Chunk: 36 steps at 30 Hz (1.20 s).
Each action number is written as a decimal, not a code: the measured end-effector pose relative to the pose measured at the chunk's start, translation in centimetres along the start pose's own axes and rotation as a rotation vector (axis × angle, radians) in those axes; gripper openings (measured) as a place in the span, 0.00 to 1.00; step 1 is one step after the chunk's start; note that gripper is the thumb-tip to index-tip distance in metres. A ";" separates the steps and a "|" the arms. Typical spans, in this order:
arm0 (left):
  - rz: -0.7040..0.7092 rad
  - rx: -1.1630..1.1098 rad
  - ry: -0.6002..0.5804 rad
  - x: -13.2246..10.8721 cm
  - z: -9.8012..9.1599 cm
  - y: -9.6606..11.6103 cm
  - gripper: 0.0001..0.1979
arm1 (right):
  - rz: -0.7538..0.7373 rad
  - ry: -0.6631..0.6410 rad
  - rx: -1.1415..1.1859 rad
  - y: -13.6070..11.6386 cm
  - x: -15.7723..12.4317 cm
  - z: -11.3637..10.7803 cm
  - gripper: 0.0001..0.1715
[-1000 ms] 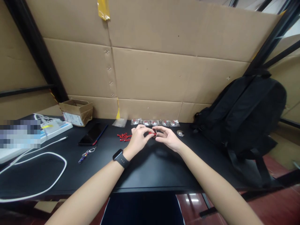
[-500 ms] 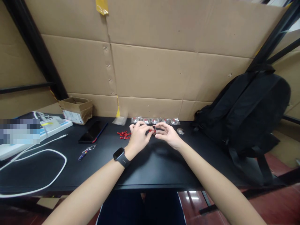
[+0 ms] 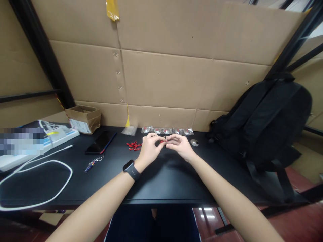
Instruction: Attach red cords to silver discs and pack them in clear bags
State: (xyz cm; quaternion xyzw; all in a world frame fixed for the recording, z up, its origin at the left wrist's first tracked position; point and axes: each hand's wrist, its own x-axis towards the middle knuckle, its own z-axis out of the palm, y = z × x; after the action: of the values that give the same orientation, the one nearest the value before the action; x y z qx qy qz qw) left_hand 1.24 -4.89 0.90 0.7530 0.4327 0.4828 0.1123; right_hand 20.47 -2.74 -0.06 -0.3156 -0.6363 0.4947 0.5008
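Over the middle of the table, my left hand (image 3: 150, 148) and my right hand (image 3: 183, 148) meet fingertip to fingertip. A small round metal disc (image 3: 166, 139), seen nearly edge-on, is pinched in my right fingers. My left finger and thumb close on a bit of red cord (image 3: 162, 141) against it; the fingers hide most of both. Left of my left hand lies a loose bunch of red cords (image 3: 133, 145). To the right of my right hand, another shiny round disc (image 3: 194, 142) rests on the table.
Behind my hands runs a row of discs in clear bags (image 3: 167, 131), with flat clear bags (image 3: 129, 130) to their left. Farther left are a phone (image 3: 101, 143), a keychain (image 3: 94, 163), an open cardboard box (image 3: 84, 119) and a white cable (image 3: 63, 188). A black backpack (image 3: 267, 121) stands right.
My right fingers have drawn in against the left ones, and the disc has turned so that less of it shows. The view has shifted slightly.
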 end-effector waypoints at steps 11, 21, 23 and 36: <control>-0.300 -0.597 -0.014 0.3 1.4 -1.2 0.09 | -0.106 0.004 -0.175 -0.6 -0.1 -0.1 0.12; -0.338 -0.544 -0.061 0.7 1.6 -2.6 0.12 | -0.211 -0.050 -0.614 -1.0 -0.1 -0.2 0.05; -0.278 -0.443 -0.069 0.8 0.9 -2.5 0.13 | -0.260 -0.046 -0.746 -1.0 -0.2 -0.1 0.04; 0.074 0.150 -0.307 0.3 0.1 -2.4 0.08 | -0.437 -0.150 -0.987 -1.1 -0.4 0.1 0.04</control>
State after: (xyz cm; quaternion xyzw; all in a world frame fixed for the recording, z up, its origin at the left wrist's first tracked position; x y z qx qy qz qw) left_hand 0.07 -3.22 -0.32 0.8396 0.4172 0.3324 0.1028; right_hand 20.62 -3.51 0.88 -0.3373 -0.8778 0.0430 0.3375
